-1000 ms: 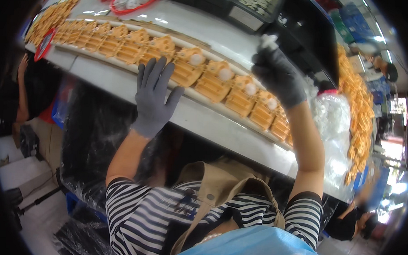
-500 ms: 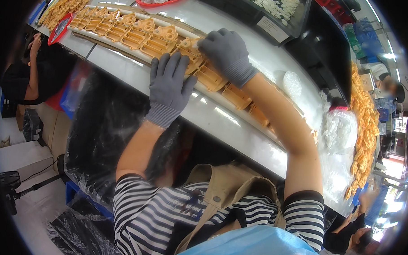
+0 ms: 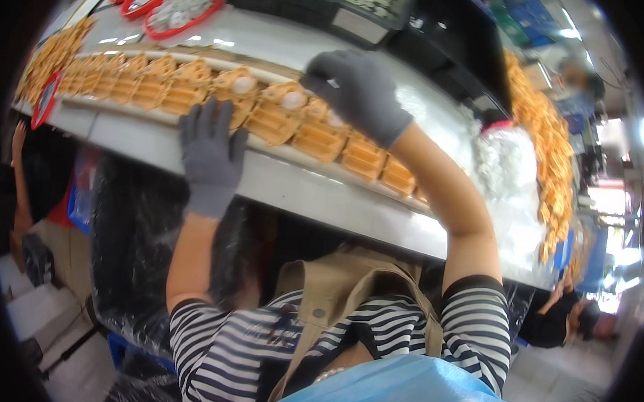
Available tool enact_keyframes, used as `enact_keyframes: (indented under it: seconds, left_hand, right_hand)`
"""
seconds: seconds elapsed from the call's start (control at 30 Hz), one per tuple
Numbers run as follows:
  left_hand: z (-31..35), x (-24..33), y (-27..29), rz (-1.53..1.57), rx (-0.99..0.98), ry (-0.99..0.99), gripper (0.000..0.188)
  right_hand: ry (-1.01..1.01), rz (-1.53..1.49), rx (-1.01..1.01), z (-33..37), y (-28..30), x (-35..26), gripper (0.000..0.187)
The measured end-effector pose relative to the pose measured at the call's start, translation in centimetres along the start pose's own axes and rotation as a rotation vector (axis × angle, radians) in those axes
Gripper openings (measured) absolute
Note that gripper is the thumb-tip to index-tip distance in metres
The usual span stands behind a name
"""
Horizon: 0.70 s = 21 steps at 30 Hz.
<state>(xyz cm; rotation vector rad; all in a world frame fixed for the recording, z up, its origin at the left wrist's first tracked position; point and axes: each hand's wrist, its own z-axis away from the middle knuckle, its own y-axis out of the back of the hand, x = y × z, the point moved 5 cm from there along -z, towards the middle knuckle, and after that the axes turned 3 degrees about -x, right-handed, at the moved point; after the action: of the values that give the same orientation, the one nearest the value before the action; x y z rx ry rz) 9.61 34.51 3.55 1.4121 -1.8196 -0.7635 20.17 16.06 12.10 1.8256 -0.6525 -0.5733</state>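
orange castings (image 3: 277,123), ribbed, lined in row

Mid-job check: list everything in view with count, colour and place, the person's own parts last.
Plastic housings: over ten, pale orange, rowed along worktable
Round discs: at least three, white, on housings
Worktable: one, white, centre
Part heaps: two, orange, far left and right
Baskets: at least three, red, upper left
Bin: one, black, top centre
Bag: one, clear, right
Plastic sheeting: black, below table
Co-workers: at least two, dark-clothed, left and right edges
Mask: one, light blue, bottom
Apron: one, tan, lower centre
Shirt: one, striped, bottom
Left hand: one, grey-gloved, at row's near edge
Right hand: one, grey-gloved, above row, fingertips unclear
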Motion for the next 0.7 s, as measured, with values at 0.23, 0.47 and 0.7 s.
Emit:
enact_keyframes:
  seconds: [0.23,0.47,0.7]
  left_hand:
    - [-0.6,0.4,-0.5,0.053,-0.009,-0.007,0.044]
    - [-0.6,0.6,-0.3,0.049,-0.005,-0.019,0.043]
    - [-0.5,0.5,-0.3,0.023,-0.008,-0.022,0.043]
  right_hand:
    - [-0.661,0.405,-0.305,13.3,4.6,20.2,0.032]
    - [-0.913,0.559,-0.283,20.3,1.4,26.7,0.031]
    - [-0.689,0.564,-0.218,19.8,1.7,24.8,0.023]
